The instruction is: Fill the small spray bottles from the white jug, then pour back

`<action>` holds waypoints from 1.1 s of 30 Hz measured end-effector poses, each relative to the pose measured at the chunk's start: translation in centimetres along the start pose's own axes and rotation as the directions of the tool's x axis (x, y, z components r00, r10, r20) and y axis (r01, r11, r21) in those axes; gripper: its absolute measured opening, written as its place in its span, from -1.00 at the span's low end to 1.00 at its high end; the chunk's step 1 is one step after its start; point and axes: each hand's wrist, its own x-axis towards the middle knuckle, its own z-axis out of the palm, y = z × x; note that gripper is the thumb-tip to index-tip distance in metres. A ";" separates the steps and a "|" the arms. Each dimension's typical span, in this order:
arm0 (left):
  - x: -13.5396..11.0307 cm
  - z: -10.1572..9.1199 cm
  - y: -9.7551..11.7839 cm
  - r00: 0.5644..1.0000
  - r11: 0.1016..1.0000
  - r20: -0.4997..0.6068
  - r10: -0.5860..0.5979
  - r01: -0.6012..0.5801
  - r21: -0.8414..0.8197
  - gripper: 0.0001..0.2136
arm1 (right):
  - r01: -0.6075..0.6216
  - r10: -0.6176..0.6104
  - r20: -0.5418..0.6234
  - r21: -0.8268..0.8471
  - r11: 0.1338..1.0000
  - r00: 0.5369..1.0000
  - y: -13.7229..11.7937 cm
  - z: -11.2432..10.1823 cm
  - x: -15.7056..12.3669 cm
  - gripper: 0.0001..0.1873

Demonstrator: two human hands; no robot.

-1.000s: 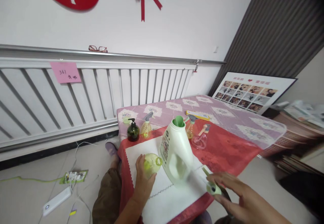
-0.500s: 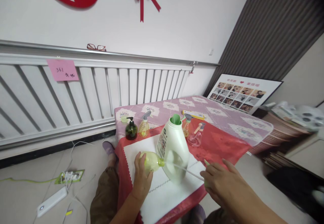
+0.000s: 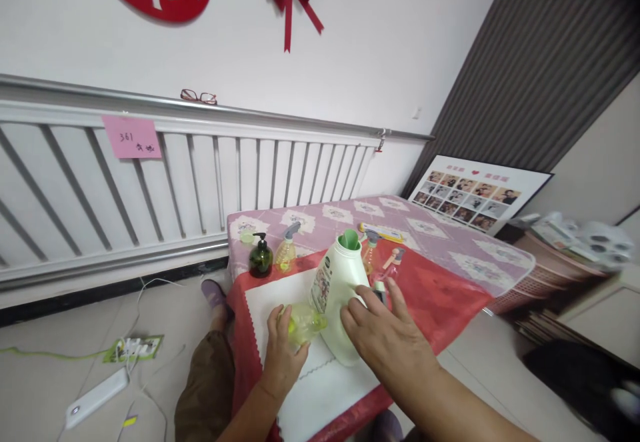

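My left hand (image 3: 281,355) grips a small yellow-green bottle (image 3: 303,322), tilted on its side over a white cloth (image 3: 273,294). My right hand (image 3: 387,335) is right beside the bottle's mouth, in front of a white detergent jug (image 3: 334,289) with a green funnel (image 3: 350,239) in its neck. A grey-green spray head (image 3: 379,290) pokes out between my right fingers; most of it and its tube are hidden by the hand.
A dark green pump bottle (image 3: 261,259), a yellow spray bottle (image 3: 287,250), an orange one (image 3: 369,254) and a pink one (image 3: 394,263) stand behind on the red cloth (image 3: 445,295). A photo board (image 3: 473,192) leans at the back right. Cables and a power strip (image 3: 97,399) lie on the floor.
My right hand has moved left from the table's front corner up to the bottle's mouth, carrying the spray head and pushing its tube into the bottle. My left hand stayed on the bottle.
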 end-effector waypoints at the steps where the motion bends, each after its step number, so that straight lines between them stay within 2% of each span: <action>1: 0.0 0.0 0.0 1.000 1.000 0.002 -0.001 0.001 0.002 -0.27 | 0.012 -0.012 -0.016 0.021 1.000 1.000 -0.2 0.3 0.5 -0.76; 8: 0.1 0.1 0.0 0.999 0.999 0.032 -0.025 0.026 -0.026 -0.23 | 0.243 -0.240 -0.035 0.108 0.964 0.970 -0.8 3.4 3.6 -0.88; 13: 0.4 0.2 -0.4 0.997 0.995 -0.004 -0.071 0.071 -0.072 -0.22 | 0.324 -0.325 -0.005 0.101 0.941 0.946 -0.7 4.8 5.1 -0.92; 24: 0.7 0.2 -0.4 0.994 0.994 0.043 -0.105 0.105 0.002 -0.22 | 0.393 -0.402 0.037 0.143 0.908 0.915 1.6 6.4 6.2 -0.89; 29: 0.6 0.1 -0.3 0.992 0.995 0.068 -0.103 0.103 -0.001 -0.20 | 0.448 -0.463 0.042 0.186 0.874 0.885 1.1 6.1 6.7 -0.85; 33: 0.6 0.2 -0.6 0.991 0.994 0.083 -0.107 0.109 -0.014 -0.20 | 0.445 -0.461 0.027 0.216 0.869 0.887 0.6 5.9 7.2 -0.87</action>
